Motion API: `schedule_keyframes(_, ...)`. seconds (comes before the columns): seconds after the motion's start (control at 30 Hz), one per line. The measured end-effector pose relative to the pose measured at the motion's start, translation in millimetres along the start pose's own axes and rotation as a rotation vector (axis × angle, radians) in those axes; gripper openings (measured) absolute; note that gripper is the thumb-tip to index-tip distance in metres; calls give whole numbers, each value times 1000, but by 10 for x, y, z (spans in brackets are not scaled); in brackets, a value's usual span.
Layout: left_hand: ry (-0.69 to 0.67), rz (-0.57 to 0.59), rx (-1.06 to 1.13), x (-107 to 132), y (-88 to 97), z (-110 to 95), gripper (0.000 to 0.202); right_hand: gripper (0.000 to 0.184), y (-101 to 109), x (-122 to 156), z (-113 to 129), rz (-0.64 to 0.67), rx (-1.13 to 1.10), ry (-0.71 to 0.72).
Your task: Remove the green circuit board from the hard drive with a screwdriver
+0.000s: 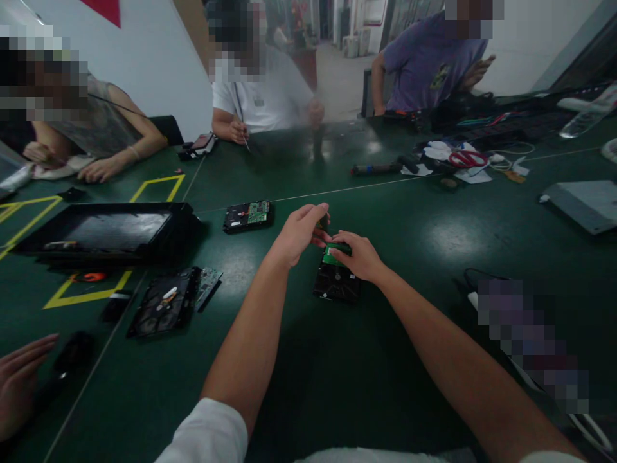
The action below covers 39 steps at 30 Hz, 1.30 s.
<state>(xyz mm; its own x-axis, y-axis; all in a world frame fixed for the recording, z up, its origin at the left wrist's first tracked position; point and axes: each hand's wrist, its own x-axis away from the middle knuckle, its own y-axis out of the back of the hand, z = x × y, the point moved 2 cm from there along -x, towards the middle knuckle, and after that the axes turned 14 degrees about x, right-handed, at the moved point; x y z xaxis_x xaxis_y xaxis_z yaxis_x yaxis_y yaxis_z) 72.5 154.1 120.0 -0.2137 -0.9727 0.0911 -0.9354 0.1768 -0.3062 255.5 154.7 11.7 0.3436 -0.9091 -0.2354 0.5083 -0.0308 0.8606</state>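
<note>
A black hard drive with a green circuit board at its far end lies on the green table in front of me. My right hand rests over that far end, its thumb on the board and its fingers curled along the far edge. Just left of it, my left hand is closed in a pinch above the drive's far left corner. A small dark thing shows by the left fingertips, but I cannot make it out. My right hand partly hides the board.
Another hard drive lies to the left, board up. Nearer is an opened drive with a loose circuit board beside it. A black tray stands at left, a grey metal box at right. Several people sit around; someone's hand reaches in lower left.
</note>
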Motion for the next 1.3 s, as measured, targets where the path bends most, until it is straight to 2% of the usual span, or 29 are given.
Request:
schedule_keyframes(0.57,-16,-26,-3,17,-9,-41,27,25,11,14,-7,-7,10,22)
schedule_keyframes(0.87,-28,-106,9,12,-38,-55,25,22,-11,-5,-17,-6,12,8)
schedule_keyframes(1.03,-71,-58,-38,2,-9,-47,23,23,-6,-11,-9,-2,22,6)
schedule_keyframes(1.3,-34,-44,6,23,-17,-52,21,24,7,1,-2,10,19,8)
